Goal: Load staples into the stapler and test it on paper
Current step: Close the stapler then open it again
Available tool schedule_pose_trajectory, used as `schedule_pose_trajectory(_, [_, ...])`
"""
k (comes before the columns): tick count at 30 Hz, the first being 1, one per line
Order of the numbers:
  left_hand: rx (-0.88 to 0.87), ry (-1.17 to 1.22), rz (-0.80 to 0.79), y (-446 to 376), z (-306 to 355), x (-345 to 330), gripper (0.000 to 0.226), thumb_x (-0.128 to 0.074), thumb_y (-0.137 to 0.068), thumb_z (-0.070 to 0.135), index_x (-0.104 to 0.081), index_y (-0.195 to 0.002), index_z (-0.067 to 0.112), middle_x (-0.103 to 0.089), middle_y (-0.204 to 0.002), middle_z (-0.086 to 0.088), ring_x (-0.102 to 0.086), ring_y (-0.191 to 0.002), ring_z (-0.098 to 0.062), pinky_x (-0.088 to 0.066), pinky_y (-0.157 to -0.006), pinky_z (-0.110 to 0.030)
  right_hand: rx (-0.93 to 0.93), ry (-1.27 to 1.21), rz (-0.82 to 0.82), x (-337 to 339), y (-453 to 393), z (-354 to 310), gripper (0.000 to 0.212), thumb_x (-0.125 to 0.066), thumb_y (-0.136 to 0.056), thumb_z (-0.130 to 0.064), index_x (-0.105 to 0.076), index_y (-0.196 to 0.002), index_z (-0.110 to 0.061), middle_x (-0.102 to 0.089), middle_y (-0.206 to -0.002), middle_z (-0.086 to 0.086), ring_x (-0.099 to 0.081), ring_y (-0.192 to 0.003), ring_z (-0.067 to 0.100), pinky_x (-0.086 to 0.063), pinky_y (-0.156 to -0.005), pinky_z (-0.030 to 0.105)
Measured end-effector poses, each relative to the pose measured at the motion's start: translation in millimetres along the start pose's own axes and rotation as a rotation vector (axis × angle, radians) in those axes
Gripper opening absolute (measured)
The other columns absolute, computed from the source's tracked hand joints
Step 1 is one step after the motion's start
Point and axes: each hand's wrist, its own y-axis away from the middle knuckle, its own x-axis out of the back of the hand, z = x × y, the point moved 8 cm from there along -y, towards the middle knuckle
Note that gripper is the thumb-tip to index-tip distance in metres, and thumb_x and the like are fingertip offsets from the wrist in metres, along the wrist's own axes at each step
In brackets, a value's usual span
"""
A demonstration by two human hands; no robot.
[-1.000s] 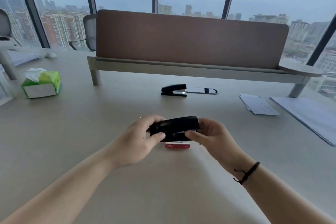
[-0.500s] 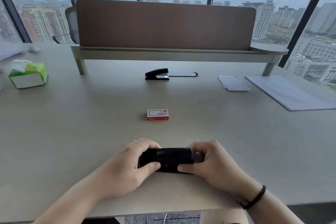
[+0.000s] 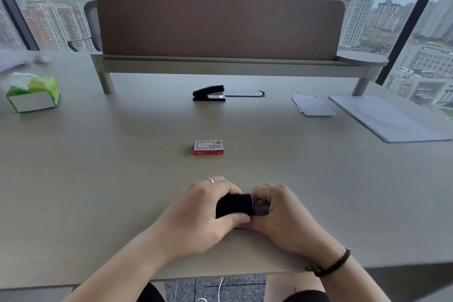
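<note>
A black stapler (image 3: 234, 205) sits between both my hands near the desk's front edge, mostly covered by fingers. My left hand (image 3: 201, 213) wraps its left half, thumb underneath. My right hand (image 3: 277, 213) grips its right end, fingers curled over it. A red-and-white staple box (image 3: 209, 147) lies shut on the desk beyond my hands. A small stack of paper slips (image 3: 312, 105) lies at the far right, beside a larger sheaf of white paper (image 3: 389, 117).
A second black stapler (image 3: 209, 93) rests farther back next to a dark cable grommet (image 3: 245, 93). A green tissue box (image 3: 33, 94) stands at the far left. A brown divider panel (image 3: 220, 24) on a raised shelf spans the back of the desk (image 3: 98, 179).
The stapler has come down from above the staple box toward me, close to the desk's front edge. Both hands have closed in tighter around it, hiding more of it.
</note>
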Motion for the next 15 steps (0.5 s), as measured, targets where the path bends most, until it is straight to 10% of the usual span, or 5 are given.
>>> schedule_pose_trajectory(5, [0.091,0.450,0.111,4,-13,17,0.028,-0.077,-0.074,0.040,-0.069,-0.098,0.027,-0.073,-0.089,0.009,-0.068,-0.083,-0.005,-0.052,-0.078,-0.021,-0.064,-0.040,-0.003,0,2,1,0.021,-0.089,-0.066,-0.022,-0.070,-0.064,-0.030,-0.070,-0.069,-0.015,-0.063,-0.062,-0.005,-0.046,-0.061,0.012])
schedule_pose_trajectory(15, [0.109,0.819,0.344,41,-65,84,0.057,-0.084,-0.061,0.058,-0.074,-0.096,0.014,-0.075,-0.091,-0.001,-0.067,-0.090,-0.013,-0.052,-0.084,-0.017,-0.086,0.021,0.014,0,1,6,0.030,-0.081,-0.057,-0.053,-0.075,-0.080,-0.034,-0.073,-0.082,-0.005,-0.067,-0.081,0.010,-0.055,-0.082,0.038])
